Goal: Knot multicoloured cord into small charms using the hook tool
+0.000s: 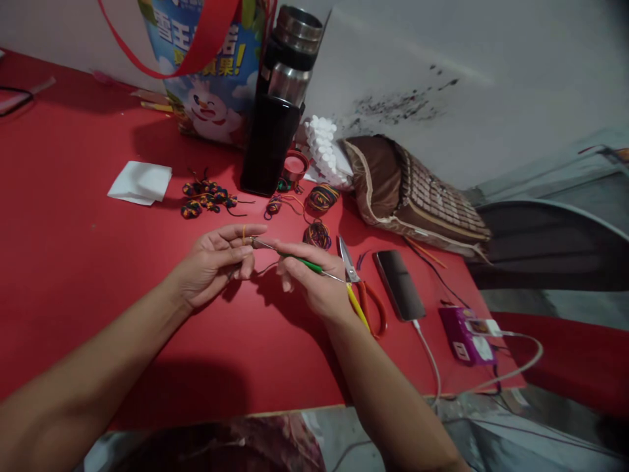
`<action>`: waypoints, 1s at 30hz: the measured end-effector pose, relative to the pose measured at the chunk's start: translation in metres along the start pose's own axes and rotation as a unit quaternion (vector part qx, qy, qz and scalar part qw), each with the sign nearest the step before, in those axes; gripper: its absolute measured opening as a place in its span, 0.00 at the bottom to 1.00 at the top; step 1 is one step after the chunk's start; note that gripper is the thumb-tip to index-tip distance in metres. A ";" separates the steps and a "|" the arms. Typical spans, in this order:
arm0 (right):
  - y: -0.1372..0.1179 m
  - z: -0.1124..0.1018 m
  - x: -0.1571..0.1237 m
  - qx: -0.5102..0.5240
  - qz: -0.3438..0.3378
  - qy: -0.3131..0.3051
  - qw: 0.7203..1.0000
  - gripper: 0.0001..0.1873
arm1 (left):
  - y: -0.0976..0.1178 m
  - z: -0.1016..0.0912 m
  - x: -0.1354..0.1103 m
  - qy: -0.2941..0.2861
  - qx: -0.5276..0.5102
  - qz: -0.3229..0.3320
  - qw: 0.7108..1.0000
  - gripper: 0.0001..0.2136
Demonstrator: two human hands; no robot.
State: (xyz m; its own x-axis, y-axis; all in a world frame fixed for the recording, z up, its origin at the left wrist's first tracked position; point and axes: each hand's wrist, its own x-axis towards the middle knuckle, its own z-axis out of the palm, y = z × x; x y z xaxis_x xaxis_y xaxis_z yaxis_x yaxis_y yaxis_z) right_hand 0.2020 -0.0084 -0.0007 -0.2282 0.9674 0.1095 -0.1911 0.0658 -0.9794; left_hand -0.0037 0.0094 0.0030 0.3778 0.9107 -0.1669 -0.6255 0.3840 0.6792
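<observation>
My right hand (314,275) is closed around a crochet hook (307,263) with a green grip, its metal tip pointing left. The tip meets the fingers of my left hand (216,262), which pinch a small bit of yarn work. A yellow strand of yarn (244,234) loops over the left index finger, and a dark strand hangs between the hands. Beyond them lie a cluster of small multicoloured crocheted pieces (206,198) and two wound bundles of yarn (323,196). Orange-handled scissors (371,305) rest beside the right wrist.
On the red table (63,216) a black phone (269,145) leans against a steel flask (295,46) by a blue bag (216,111). A charging phone (400,285), a purple power box (466,335) and a brown cushion (417,190) are to the right; folded paper (140,182) lies left.
</observation>
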 end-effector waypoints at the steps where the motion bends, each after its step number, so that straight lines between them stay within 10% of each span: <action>1: 0.001 0.000 0.000 -0.007 -0.001 0.000 1.000 0.11 | 0.000 -0.001 0.000 0.002 0.002 0.002 1.000 0.15; 19: 0.010 0.005 0.014 0.124 0.109 0.048 0.985 0.18 | 0.001 -0.004 0.003 0.078 0.061 0.001 0.995 0.13; 30: 0.007 0.004 0.012 0.003 0.105 0.132 0.986 0.30 | 0.000 -0.006 0.002 0.072 0.066 -0.028 0.995 0.13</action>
State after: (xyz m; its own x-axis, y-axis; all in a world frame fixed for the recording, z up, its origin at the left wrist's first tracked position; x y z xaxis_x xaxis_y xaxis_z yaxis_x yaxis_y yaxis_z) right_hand 0.1943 0.0030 -0.0053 -0.0065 0.9894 -0.1449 -0.1711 -0.1439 -0.9747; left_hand -0.0068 0.0126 -0.0013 0.3014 0.9048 -0.3007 -0.5073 0.4192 0.7529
